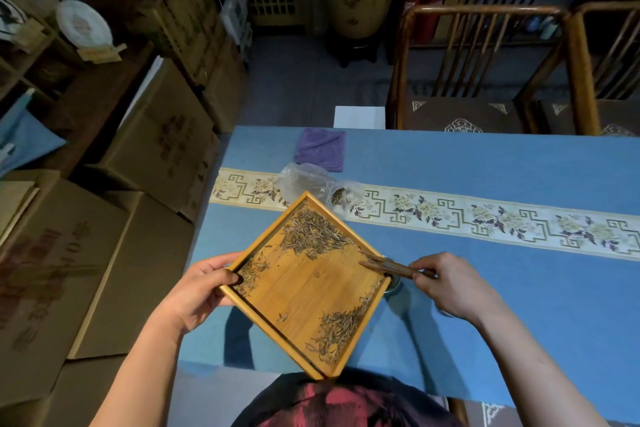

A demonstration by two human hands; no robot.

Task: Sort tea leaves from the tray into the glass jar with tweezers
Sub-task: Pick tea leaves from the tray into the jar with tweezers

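Observation:
A square bamboo tray (304, 291) is held turned like a diamond over the table's near left edge. My left hand (199, 291) grips its left corner. Dry tea leaves (311, 234) lie in a heap near the far corner, and a second heap of tea leaves (341, 328) lies along the lower right side. My right hand (450, 282) pinches dark wooden tweezers (388, 265), whose tips reach over the tray's right corner. The glass jar (394, 282) stands just under that corner, mostly hidden by the tray.
The table has a blue cloth (485, 163) with a floral runner (485, 215). A crumpled clear plastic bag (304, 180) and a folded purple cloth (320, 149) lie beyond the tray. Wooden chairs (478, 73) stand behind the table; cardboard boxes (104, 218) stack at left.

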